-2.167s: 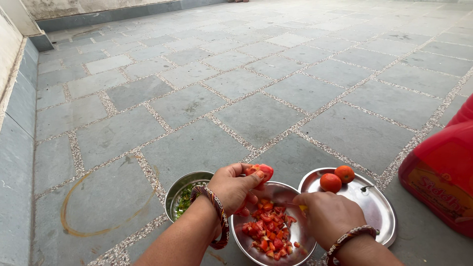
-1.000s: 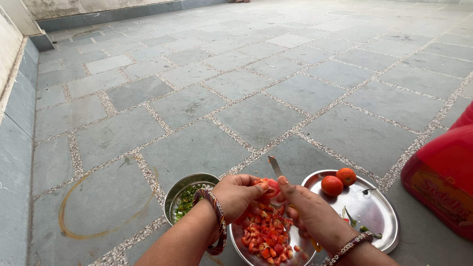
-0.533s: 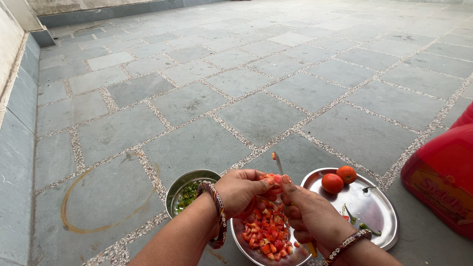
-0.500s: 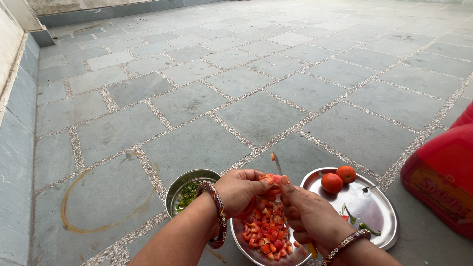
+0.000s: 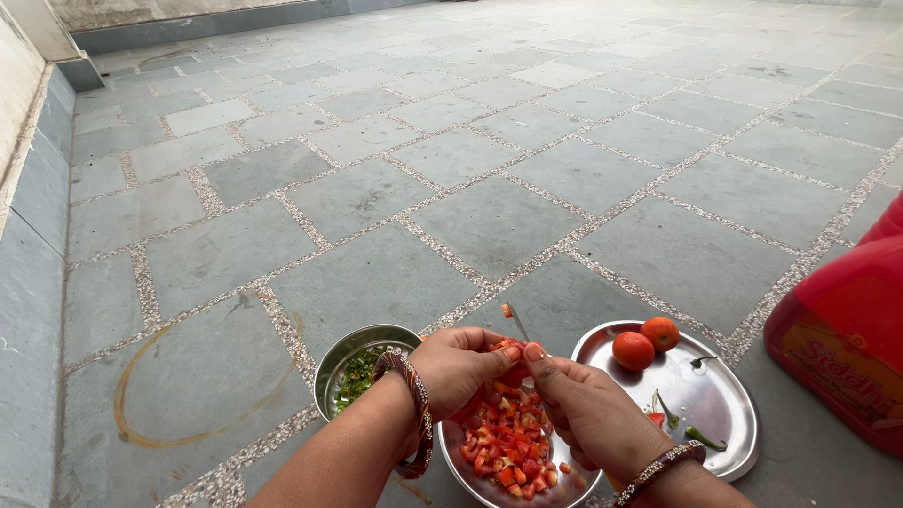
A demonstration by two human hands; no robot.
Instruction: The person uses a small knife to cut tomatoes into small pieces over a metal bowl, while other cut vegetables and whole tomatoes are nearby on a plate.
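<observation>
Over the steel bowl [image 5: 555,484] of chopped tomato [image 5: 503,442] on the tiled floor [image 5: 376,188], both hands meet; the left hand [image 5: 456,367] pinches a tomato piece [image 5: 513,350]; the right hand [image 5: 588,414] grips a knife [image 5: 516,320], blade up; beside them, a small bowl of greens [image 5: 357,362] and a plate [image 5: 724,414] with two whole tomatoes [image 5: 633,350].

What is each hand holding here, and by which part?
Left hand pinches a tomato piece at its fingertips. Right hand grips a knife by its hidden handle, blade up.
</observation>
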